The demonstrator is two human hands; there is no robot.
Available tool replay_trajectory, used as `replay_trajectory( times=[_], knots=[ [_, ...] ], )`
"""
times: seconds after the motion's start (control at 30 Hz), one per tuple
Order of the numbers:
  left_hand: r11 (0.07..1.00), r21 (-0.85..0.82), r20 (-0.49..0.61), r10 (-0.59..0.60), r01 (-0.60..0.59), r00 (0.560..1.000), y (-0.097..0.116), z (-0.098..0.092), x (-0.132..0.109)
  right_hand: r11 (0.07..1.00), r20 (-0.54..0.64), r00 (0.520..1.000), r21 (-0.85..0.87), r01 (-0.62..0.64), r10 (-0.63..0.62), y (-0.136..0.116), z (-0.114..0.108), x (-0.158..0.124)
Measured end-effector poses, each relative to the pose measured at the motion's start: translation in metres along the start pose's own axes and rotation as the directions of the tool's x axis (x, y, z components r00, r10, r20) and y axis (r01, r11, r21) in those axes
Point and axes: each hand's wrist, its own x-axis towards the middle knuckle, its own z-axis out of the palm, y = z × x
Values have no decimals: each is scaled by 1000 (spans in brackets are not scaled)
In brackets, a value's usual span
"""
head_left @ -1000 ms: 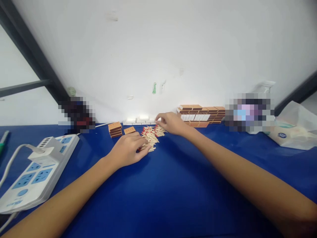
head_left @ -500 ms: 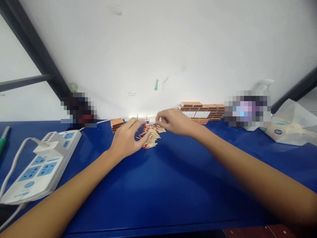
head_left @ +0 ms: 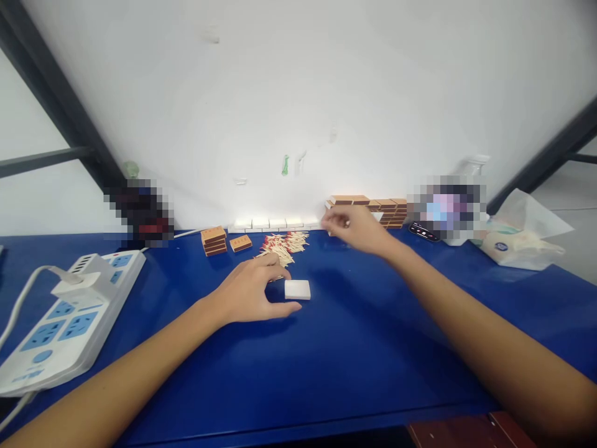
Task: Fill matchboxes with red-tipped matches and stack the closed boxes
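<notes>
My left hand [head_left: 254, 286] rests low over the blue table, open, its thumb and fingers apart around the left end of a small white matchbox tray [head_left: 297, 290]. Just behind its fingers lies a loose pile of red-tipped matches [head_left: 286, 246]. My right hand [head_left: 354, 229] is raised in front of the stacked matchboxes [head_left: 389, 211], its fingers curled together; anything in them is hidden. White matchbox trays [head_left: 277, 224] form a row along the wall. A single matchbox [head_left: 240, 243] lies beside a short stack of matchboxes [head_left: 214, 241].
A white power strip [head_left: 69, 330] with a plugged-in charger [head_left: 84, 280] and cables occupies the left side. At the right are a phone [head_left: 423, 231] and a plastic-wrapped tissue pack [head_left: 517, 246]. The wall [head_left: 233, 112] bounds the table behind.
A white tray now lies in front of the matches. My left hand has come nearer to me, beside it, and my right hand has moved right, away from the match pile. The view has shifted slightly.
</notes>
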Motion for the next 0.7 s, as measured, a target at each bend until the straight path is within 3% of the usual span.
replay_trajectory(
  times=[0.07, 0.1, 0.23, 0.37, 0.5, 0.63, 0.7],
  knots=[
    [1000, 21, 29, -10, 10, 1000, 0, 1, 0, 989, -241, 970, -148, -26, -11, 29, -8, 7],
    [999, 30, 38, -15, 14, 999, 0, 1, 0, 976, -303, 953, -215, -39, -28, 42, -11, 7],
    [999, 43, 38, -27, 25, 999, -1, 3, 1, 929, -343, 939, -355, -107, -23, 80, -26, -10],
    [998, 60, 42, -38, 35, 998, -2, 3, 1, 893, -340, 940, -424, -153, -1, 96, -41, -23],
    [998, 37, 53, -44, 42, 998, -1, 3, 1, 922, -263, 965, -379, -83, -21, 84, -25, -21],
    [1000, -2, 67, -24, 24, 997, -1, 3, 1, 994, -117, 993, -106, -8, -5, 42, 24, -14],
    [1000, -11, 71, -12, 13, 997, -2, 4, 1, 997, -46, 997, -46, 59, -61, 22, 47, -8]
  ],
)
